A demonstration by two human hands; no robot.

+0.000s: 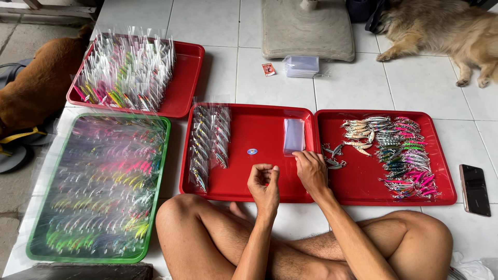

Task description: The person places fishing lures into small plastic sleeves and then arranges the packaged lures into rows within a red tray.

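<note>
My left hand (pixel 263 184) hovers over the front of the middle red tray (pixel 259 181), thumb and fingertips pinched together; nothing shows between them. My right hand (pixel 310 168) rests palm down on the seam between the middle tray and the right red tray (pixel 358 181). Its fingertips touch the near end of a stack of clear plastic sleeves (pixel 294 135). Bagged metal fishing lures (pixel 210 142) lie in rows at the middle tray's left. Loose coloured lures (pixel 399 153) are laid out in the right tray, with a few silver ones (pixel 333 155) just beside my right hand.
A green tray (pixel 161 171) of bagged lures lies left, a red tray (pixel 187 78) of upright bagged lures behind it. A phone (pixel 474 189) lies right. Sleeve pack (pixel 302 66), small card (pixel 268 69) and concrete base (pixel 307 28) sit behind. Two dogs (pixel 446 31) (pixel 39 78) lie nearby.
</note>
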